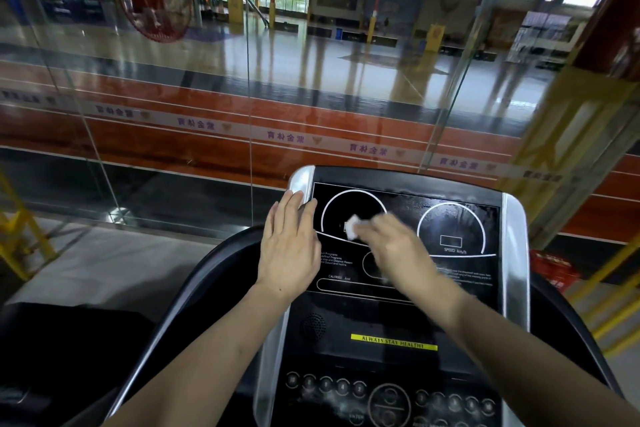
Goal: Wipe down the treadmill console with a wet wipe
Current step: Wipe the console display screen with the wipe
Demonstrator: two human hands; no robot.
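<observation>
Here a small white wet wipe (352, 227) is pinched beneath the fingertips of the right hand (394, 246) and pressed against the black display panel (408, 239) of the treadmill console (398, 288); the wipe lies inside the left dial outline (353, 215), near its lower edge; the right hand is blurred, so its finger positions cannot be told exactly. The left hand (289, 246) is laid flat and grasps nothing, its fingers spread over the console's left silver edge (300, 180) and its fingertips touching the panel's upper left corner. To the right of the wipe a second dial outline (450, 229) marked SPEED is seen, with damp streaks across it; lower on the console a yellow strip (393, 342) reading ALWAYS STAY HEALTHY is shown, and below it rows of round buttons (325, 385). Beyond the console a glass wall (249, 80) is seen, with a sports hall floor behind it.
</observation>
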